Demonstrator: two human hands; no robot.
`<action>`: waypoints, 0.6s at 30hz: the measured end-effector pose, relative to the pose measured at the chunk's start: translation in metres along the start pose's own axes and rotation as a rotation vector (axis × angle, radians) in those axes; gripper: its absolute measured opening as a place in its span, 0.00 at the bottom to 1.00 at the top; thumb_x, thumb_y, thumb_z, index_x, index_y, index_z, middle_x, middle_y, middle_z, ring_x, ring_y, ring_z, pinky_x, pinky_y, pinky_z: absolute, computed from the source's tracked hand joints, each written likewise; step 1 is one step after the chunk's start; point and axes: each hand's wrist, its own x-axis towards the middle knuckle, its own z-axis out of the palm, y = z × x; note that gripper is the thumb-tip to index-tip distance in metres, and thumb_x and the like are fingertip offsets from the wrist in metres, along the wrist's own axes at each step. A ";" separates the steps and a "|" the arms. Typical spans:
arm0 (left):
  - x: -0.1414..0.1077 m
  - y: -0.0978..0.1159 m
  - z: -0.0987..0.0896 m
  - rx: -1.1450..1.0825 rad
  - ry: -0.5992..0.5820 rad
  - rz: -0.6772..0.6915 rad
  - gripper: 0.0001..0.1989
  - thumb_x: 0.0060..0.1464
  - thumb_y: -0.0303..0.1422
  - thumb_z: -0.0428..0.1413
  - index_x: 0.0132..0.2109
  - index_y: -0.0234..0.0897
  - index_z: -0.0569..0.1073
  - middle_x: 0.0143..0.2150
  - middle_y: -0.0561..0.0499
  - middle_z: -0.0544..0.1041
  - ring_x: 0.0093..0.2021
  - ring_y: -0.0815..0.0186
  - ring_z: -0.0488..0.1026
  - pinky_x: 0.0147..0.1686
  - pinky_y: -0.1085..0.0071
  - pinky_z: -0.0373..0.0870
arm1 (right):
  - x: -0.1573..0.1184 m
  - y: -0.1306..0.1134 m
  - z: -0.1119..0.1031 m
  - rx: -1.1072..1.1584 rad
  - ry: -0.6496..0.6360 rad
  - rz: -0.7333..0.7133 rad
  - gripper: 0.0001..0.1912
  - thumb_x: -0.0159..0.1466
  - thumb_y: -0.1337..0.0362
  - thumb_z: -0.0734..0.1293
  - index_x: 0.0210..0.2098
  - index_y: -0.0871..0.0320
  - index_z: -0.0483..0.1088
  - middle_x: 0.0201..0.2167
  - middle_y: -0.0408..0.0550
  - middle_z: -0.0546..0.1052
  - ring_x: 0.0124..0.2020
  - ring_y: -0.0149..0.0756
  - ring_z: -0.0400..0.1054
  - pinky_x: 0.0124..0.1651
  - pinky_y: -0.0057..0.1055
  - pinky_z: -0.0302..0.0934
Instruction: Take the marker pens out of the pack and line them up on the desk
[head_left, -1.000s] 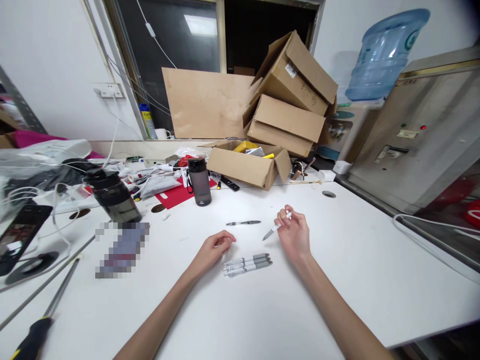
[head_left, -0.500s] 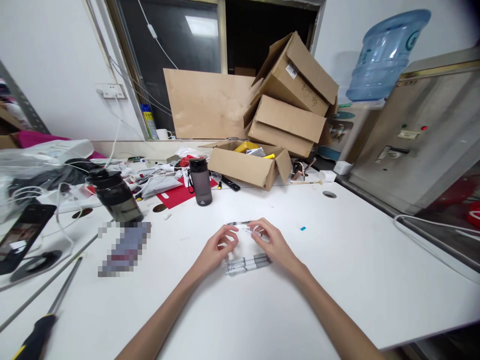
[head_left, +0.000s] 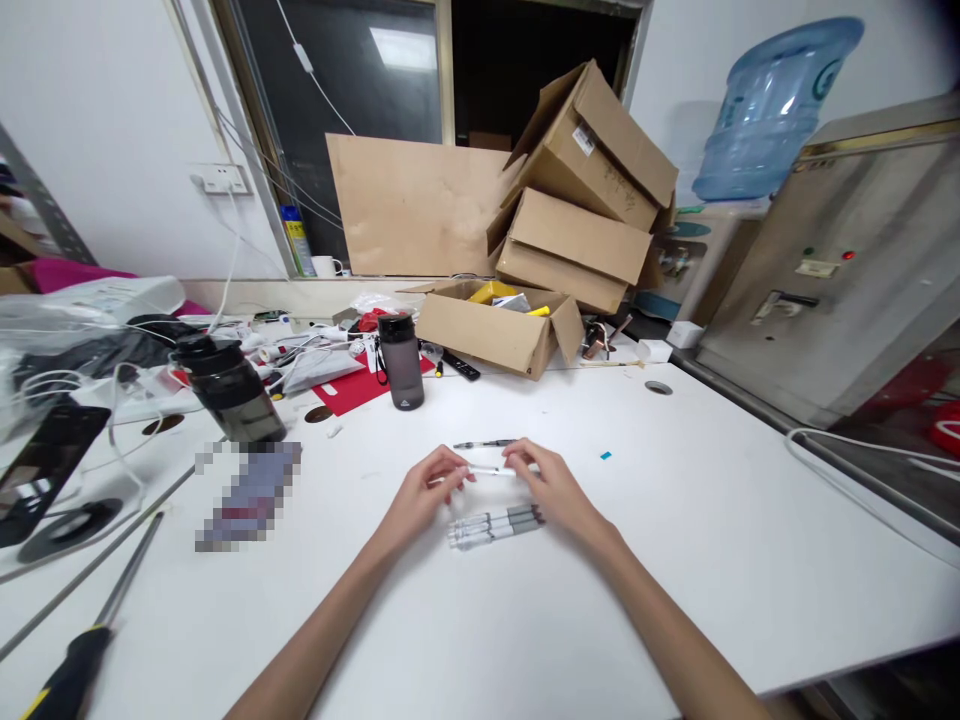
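Between my two hands a slim white pen (head_left: 489, 470) is held level, just above the white table. My left hand (head_left: 429, 490) pinches its left end with thumb and fingers. The other end is in the fingertips of my right hand (head_left: 553, 490), which hide that part. Nearer to me lies a row of several clear pens with grey grips (head_left: 491, 526), side by side on the table below my hands. Beyond my hands lies a single dark-tipped pen (head_left: 480, 444), its right end close to my right fingers.
A dark drink bottle (head_left: 401, 362) stands beyond my hands, with another black-lidded bottle (head_left: 232, 390) to the left. An open cardboard box (head_left: 487, 335) sits at the back. A screwdriver (head_left: 90, 640) lies at lower left, and a blue scrap (head_left: 606, 456) on the right.
The held pen, blurred between my hands before, now shows plainly as a level white pen. My left hand has shifted slightly left, baring more of the pens on the table.
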 end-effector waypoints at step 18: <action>-0.002 0.002 -0.025 0.274 -0.251 -0.063 0.14 0.58 0.44 0.58 0.39 0.38 0.79 0.38 0.49 0.79 0.36 0.63 0.71 0.35 0.71 0.65 | -0.001 0.026 -0.026 0.003 -0.250 0.101 0.11 0.65 0.57 0.67 0.36 0.56 0.79 0.36 0.47 0.80 0.37 0.39 0.70 0.41 0.33 0.60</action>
